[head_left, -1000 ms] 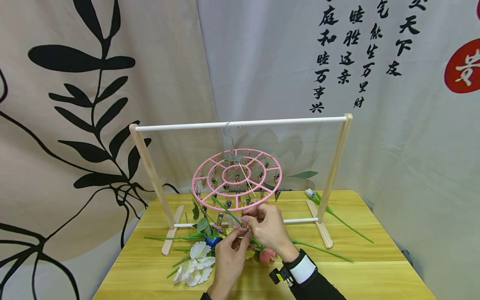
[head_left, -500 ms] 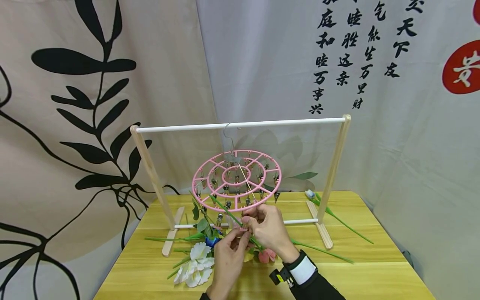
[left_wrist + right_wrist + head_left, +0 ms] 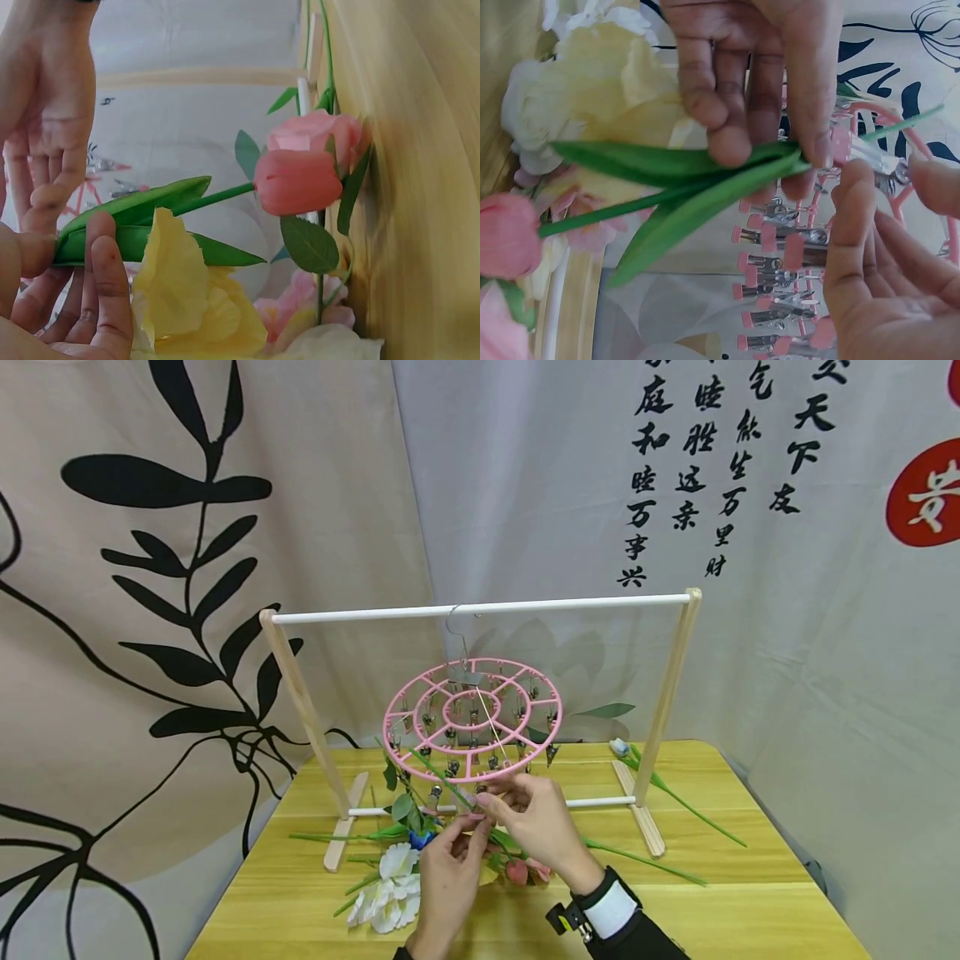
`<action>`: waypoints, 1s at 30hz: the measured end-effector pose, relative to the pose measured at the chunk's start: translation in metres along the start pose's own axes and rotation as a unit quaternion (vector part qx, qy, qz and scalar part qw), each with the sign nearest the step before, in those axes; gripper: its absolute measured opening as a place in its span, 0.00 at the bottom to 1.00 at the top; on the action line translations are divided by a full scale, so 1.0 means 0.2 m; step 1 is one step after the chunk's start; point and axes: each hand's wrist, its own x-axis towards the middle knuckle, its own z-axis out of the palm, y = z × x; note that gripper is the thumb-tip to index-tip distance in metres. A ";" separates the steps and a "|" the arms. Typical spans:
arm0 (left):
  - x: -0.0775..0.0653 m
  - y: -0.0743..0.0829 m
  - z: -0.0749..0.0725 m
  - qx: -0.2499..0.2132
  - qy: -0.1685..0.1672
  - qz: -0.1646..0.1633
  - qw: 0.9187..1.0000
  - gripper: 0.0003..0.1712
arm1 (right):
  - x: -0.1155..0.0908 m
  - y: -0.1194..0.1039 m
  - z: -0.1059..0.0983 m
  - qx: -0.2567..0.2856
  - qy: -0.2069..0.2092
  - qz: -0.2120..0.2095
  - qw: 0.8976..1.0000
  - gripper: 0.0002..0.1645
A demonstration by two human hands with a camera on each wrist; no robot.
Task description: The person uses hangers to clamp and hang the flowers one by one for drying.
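Note:
An artificial pink tulip (image 3: 298,182) hangs head down, its stem slanting up toward the rack. My left hand (image 3: 453,870) pinches it where the green leaves (image 3: 697,176) meet the stem. Right at those fingertips, my right hand (image 3: 534,820) holds a metal clip (image 3: 871,156) with pink tips between thumb and fingers. The clip's tips lie against the stem. Above both hands is the round pink drying rack (image 3: 472,777), with several clips dangling from it.
A white rod (image 3: 585,603) on a wooden stand carries the rack. Under it lie a white flower (image 3: 393,889), a blue flower (image 3: 422,839), a yellow flower (image 3: 202,300) and a pink rose (image 3: 315,135). One pale blue tulip (image 3: 619,747) lies by the stand's right leg.
Both hands have shifted slightly left, carrying the tulip stem and clip along. The pink tulip head now shows below the right hand in the head view.

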 end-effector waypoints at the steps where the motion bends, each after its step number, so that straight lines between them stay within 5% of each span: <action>1: 0.00 0.00 -0.01 -0.001 0.001 -0.002 1.000 0.07 | -0.01 0.01 0.00 -0.001 -0.006 -0.002 1.000 0.16; 10: 0.02 -0.01 -0.08 0.007 0.017 -0.007 1.000 0.11 | -0.08 0.08 -0.05 0.002 -0.053 -0.018 0.998 0.18; 18: 0.03 -0.03 -0.14 0.050 0.040 -0.038 0.997 0.08 | -0.19 0.18 -0.14 -0.022 -0.075 0.022 0.997 0.09; 30: 0.03 -0.04 -0.20 0.070 0.055 -0.045 0.995 0.06 | -0.28 0.36 -0.31 -0.143 -0.015 0.062 0.988 0.05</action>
